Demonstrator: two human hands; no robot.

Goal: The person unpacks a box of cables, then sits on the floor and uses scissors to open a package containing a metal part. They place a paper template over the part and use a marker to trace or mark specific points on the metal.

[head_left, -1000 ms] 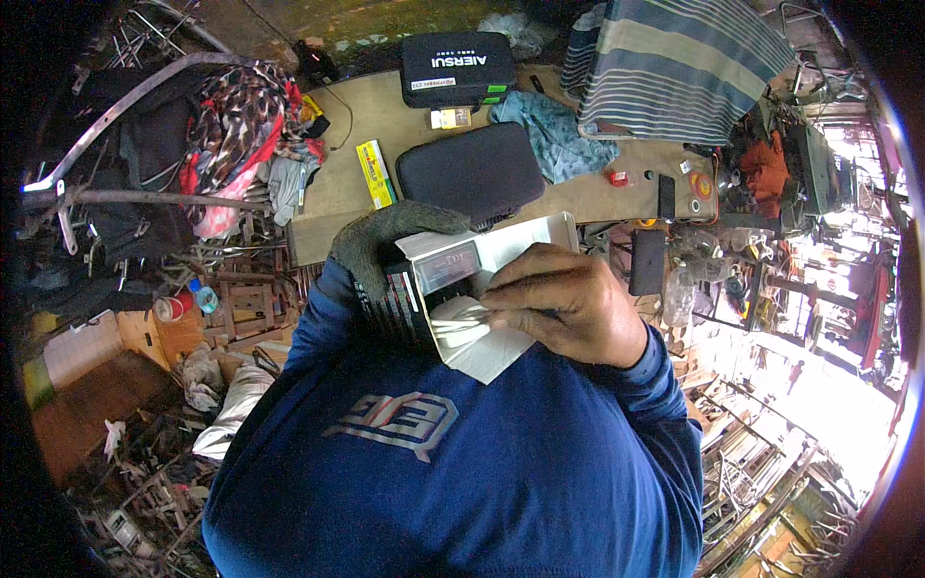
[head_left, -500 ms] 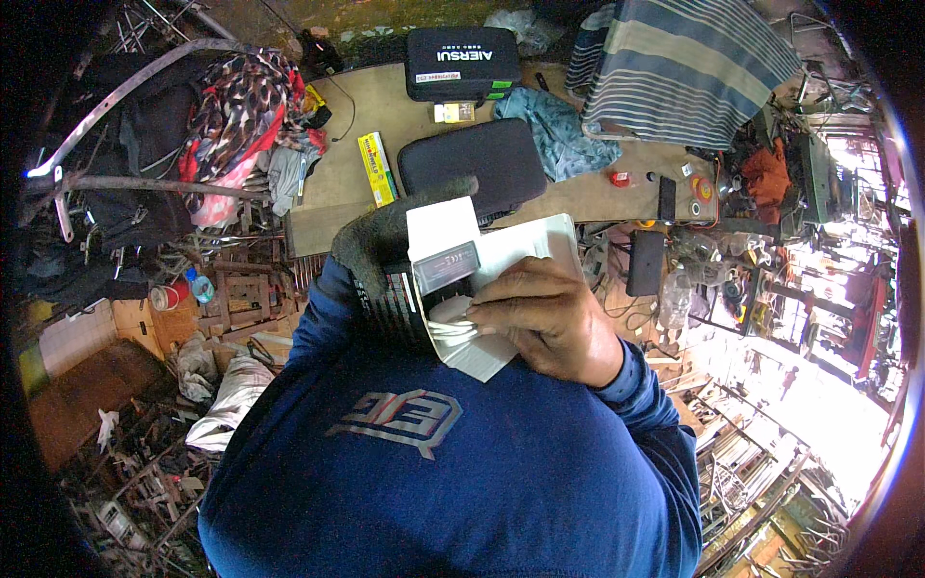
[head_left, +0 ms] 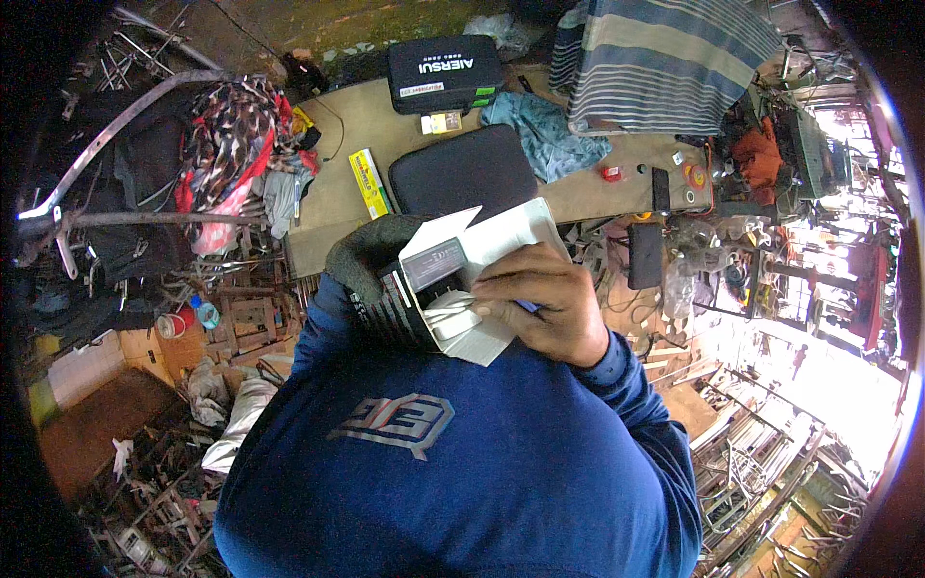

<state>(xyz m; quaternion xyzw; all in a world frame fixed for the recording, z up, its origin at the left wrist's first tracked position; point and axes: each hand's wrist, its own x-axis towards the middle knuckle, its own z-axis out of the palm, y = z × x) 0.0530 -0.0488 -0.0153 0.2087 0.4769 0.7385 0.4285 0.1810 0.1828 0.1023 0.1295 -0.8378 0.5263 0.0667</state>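
My left hand (head_left: pixel 364 252), in a dark grey glove, is wrapped round a black cardboard box (head_left: pixel 390 313) with white inner sides. The box is held tilted in front of my chest, its white flaps standing open. Inside it sit a dark grey block (head_left: pixel 434 265) with small print and a coiled white cable (head_left: pixel 450 313). My bare right hand (head_left: pixel 554 303) reaches into the opening from the right, thumb and fingers pinched on the white cable. Parts of those fingertips are hidden by the box and the cable.
Beyond the box stands a wooden table (head_left: pixel 318 226). On it lie two black zip cases (head_left: pixel 462 169), a yellow box (head_left: pixel 368 183), a blue-green cloth (head_left: pixel 544 135) and a red-capped item (head_left: pixel 612 174). A striped cloth (head_left: pixel 665 67) hangs at the far right. Metal frames (head_left: pixel 752 462) crowd the lower right.
The box has tilted slightly and its flaps have shifted. My right hand has moved slightly up and keeps its pinch at the cable. The view has shifted a little.
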